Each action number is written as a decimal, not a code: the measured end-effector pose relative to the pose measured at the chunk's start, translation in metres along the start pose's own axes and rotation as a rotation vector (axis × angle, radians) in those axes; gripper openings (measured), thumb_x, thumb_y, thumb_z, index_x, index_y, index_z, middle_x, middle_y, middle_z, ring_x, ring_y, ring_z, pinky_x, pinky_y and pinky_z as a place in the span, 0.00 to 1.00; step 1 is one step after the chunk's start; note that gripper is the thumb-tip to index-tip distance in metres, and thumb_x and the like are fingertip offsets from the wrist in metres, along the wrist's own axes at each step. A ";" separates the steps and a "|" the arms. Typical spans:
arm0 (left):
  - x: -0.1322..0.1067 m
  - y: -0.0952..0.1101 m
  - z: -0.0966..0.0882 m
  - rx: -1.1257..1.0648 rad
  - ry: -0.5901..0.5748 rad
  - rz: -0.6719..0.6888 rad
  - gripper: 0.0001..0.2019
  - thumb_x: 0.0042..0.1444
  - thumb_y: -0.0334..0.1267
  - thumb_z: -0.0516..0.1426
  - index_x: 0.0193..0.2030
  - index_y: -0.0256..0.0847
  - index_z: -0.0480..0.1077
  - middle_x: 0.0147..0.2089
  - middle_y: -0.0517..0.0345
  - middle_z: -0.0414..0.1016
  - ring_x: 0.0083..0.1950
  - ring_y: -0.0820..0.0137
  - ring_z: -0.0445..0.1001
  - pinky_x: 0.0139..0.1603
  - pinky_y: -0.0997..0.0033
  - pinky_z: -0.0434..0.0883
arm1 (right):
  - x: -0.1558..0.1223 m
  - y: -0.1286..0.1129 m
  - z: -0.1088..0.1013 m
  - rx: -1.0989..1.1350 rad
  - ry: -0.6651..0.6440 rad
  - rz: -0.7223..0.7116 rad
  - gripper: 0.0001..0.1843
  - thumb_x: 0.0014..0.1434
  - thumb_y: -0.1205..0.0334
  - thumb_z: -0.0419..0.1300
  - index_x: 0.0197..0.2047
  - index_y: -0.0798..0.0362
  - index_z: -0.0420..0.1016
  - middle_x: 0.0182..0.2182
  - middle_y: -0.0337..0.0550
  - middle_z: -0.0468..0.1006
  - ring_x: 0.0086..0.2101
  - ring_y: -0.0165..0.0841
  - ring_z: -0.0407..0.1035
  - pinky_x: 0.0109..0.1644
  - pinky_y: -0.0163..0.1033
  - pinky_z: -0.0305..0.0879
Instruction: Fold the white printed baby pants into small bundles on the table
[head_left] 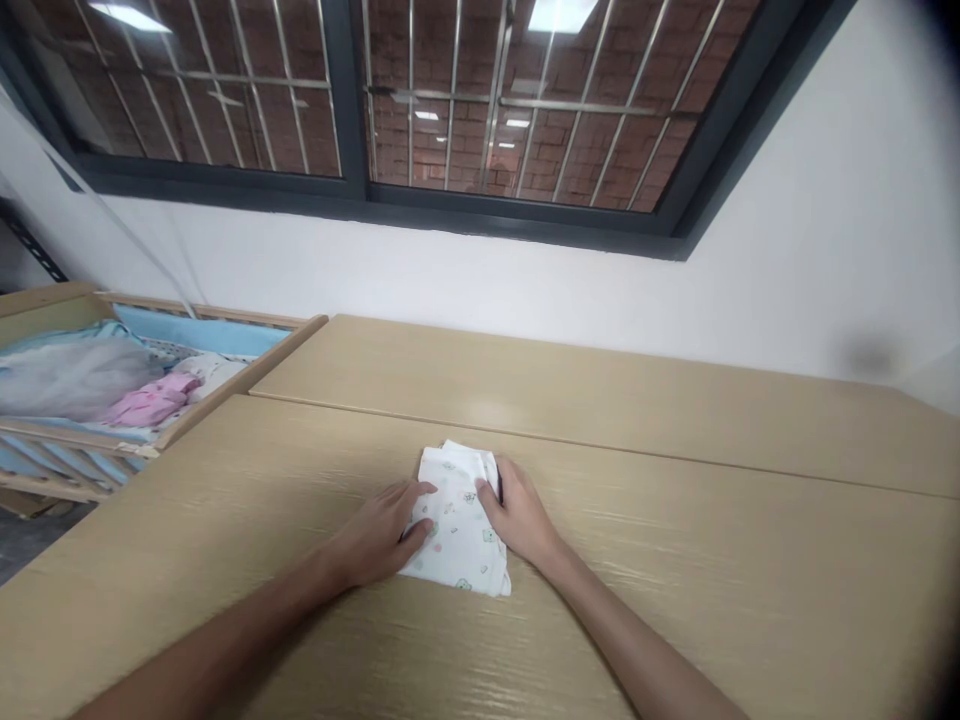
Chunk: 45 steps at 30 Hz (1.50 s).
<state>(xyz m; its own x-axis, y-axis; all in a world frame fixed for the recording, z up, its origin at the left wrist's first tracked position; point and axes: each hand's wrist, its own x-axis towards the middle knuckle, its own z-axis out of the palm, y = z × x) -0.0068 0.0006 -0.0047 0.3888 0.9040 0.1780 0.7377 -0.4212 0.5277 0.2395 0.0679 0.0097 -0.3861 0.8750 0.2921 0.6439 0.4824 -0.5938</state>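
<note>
A small folded white cloth [457,535] with a pattern of little green, pink and dark figures lies on the wooden table [675,560] in front of me. It looks like baby clothing, though the folds hide its exact kind. My left hand [386,530] holds its left side, with the thumb and a fingertip on top. On the right edge, my right hand [521,510] grips the cloth, its thumb on the upper face and the other fingers along the far side. The layered edges show at the top and at the lower right corner.
To the left stands a wooden crib [244,375] with blue lining, holding a pink cloth [154,400] and a whitish gauzy bundle [75,375]. A seam crosses the tabletop. Behind it rise a white wall [480,285] and a dark-framed barred window [517,212].
</note>
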 end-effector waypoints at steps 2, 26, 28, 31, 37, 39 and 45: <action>0.000 0.000 0.000 -0.005 0.002 0.002 0.20 0.68 0.44 0.50 0.64 0.41 0.59 0.64 0.45 0.71 0.64 0.57 0.70 0.66 0.51 0.67 | 0.000 0.000 0.000 -0.004 0.002 -0.002 0.10 0.69 0.59 0.50 0.47 0.52 0.68 0.40 0.47 0.75 0.42 0.41 0.70 0.48 0.46 0.67; 0.000 -0.001 0.002 0.005 0.040 0.036 0.18 0.68 0.44 0.49 0.62 0.43 0.62 0.62 0.48 0.73 0.62 0.58 0.71 0.65 0.53 0.68 | 0.001 0.003 0.001 -0.023 -0.002 0.002 0.08 0.69 0.59 0.49 0.43 0.51 0.66 0.41 0.49 0.76 0.42 0.42 0.70 0.46 0.46 0.68; 0.000 0.000 0.002 0.003 0.042 0.037 0.18 0.68 0.44 0.50 0.62 0.43 0.61 0.62 0.48 0.73 0.62 0.58 0.72 0.64 0.52 0.69 | 0.001 0.002 0.001 -0.022 -0.007 0.004 0.07 0.69 0.59 0.49 0.43 0.51 0.66 0.41 0.49 0.76 0.42 0.42 0.70 0.46 0.46 0.68; 0.000 -0.001 0.003 0.004 0.042 0.039 0.18 0.68 0.44 0.50 0.62 0.43 0.61 0.61 0.47 0.73 0.61 0.58 0.72 0.64 0.52 0.69 | 0.001 0.001 0.000 -0.022 -0.010 0.005 0.07 0.69 0.59 0.49 0.43 0.51 0.65 0.41 0.49 0.75 0.42 0.42 0.70 0.46 0.46 0.67; 0.000 -0.003 0.004 0.014 0.025 0.036 0.18 0.69 0.44 0.49 0.62 0.43 0.60 0.62 0.48 0.72 0.62 0.59 0.71 0.64 0.52 0.68 | 0.000 0.002 0.000 -0.017 -0.006 -0.002 0.08 0.69 0.59 0.49 0.45 0.52 0.66 0.41 0.48 0.75 0.43 0.43 0.70 0.48 0.48 0.67; 0.000 -0.003 0.004 0.016 0.026 0.035 0.18 0.69 0.44 0.49 0.62 0.43 0.61 0.62 0.48 0.72 0.62 0.58 0.71 0.64 0.52 0.68 | 0.000 0.002 0.001 -0.016 -0.002 -0.002 0.08 0.69 0.59 0.49 0.44 0.52 0.66 0.40 0.48 0.75 0.42 0.42 0.70 0.48 0.47 0.67; 0.000 -0.002 0.003 0.014 0.023 0.034 0.18 0.69 0.44 0.49 0.62 0.42 0.61 0.62 0.47 0.72 0.62 0.58 0.71 0.64 0.52 0.68 | 0.000 0.002 0.001 -0.025 0.010 0.000 0.09 0.69 0.59 0.50 0.46 0.52 0.67 0.41 0.48 0.76 0.43 0.42 0.71 0.47 0.46 0.67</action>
<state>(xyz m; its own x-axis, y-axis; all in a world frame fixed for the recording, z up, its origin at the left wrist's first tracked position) -0.0064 0.0008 -0.0080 0.4012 0.8903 0.2152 0.7320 -0.4529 0.5090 0.2401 0.0686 0.0075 -0.3796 0.8752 0.2999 0.6601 0.4834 -0.5750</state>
